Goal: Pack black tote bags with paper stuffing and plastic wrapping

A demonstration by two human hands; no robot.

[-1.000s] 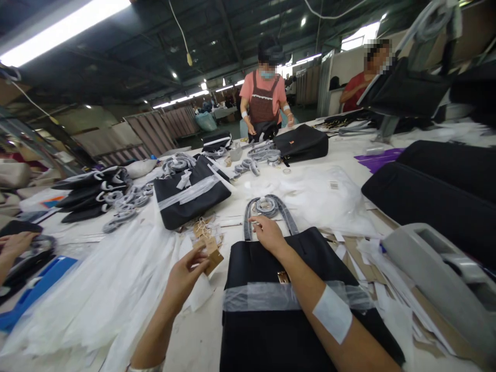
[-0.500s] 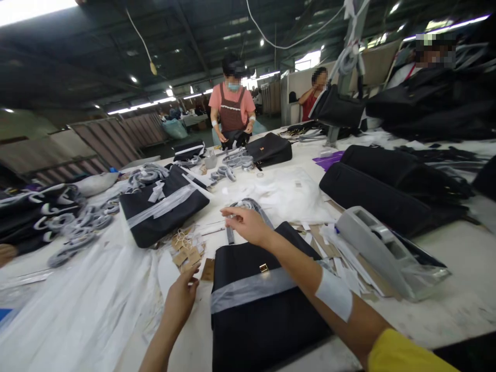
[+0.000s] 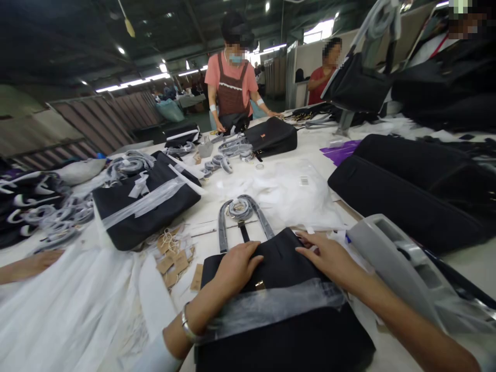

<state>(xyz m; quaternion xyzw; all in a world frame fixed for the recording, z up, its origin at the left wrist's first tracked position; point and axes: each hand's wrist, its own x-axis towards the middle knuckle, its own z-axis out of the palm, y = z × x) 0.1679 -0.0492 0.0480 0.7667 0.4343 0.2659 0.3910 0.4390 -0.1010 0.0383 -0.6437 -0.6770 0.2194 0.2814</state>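
I see the black, flat-fronted handbag [image 3: 287, 330] lying on the white tabletop [image 3: 211, 204], directly below my view, its top edge pointing away. A wide translucent plastic band [image 3: 282, 307] runs across its front, with a small gold-coloured metal clasp [image 3: 260, 284] just above. Past the top edge stands an arched handle in grey wrapping [image 3: 222, 230], and a coiled grey-wrapped strap [image 3: 239, 207] rests inside the arch.

My left hand [image 3: 237, 266], with a silver-coloured bangle [image 3: 186, 324] at the wrist, lies on the upper front of the bag, thumb spread from the fingers. My right hand [image 3: 329, 258] touches the bag's upper right edge, thumb and forefinger apart at the tips; I cannot tell whether it pinches the fabric.

Just left of the bag I have one brown card tag [image 3: 196, 277], then a heap of brown tags with pale strings [image 3: 174, 261]. A second black bag with a plastic band [image 3: 155, 212] lies beyond them. To the right sits a grey plastic tape dispenser [image 3: 387, 268]. Across the table, a person in a pink top and brown apron [image 3: 232, 90] stands near another black bag [image 3: 273, 135].
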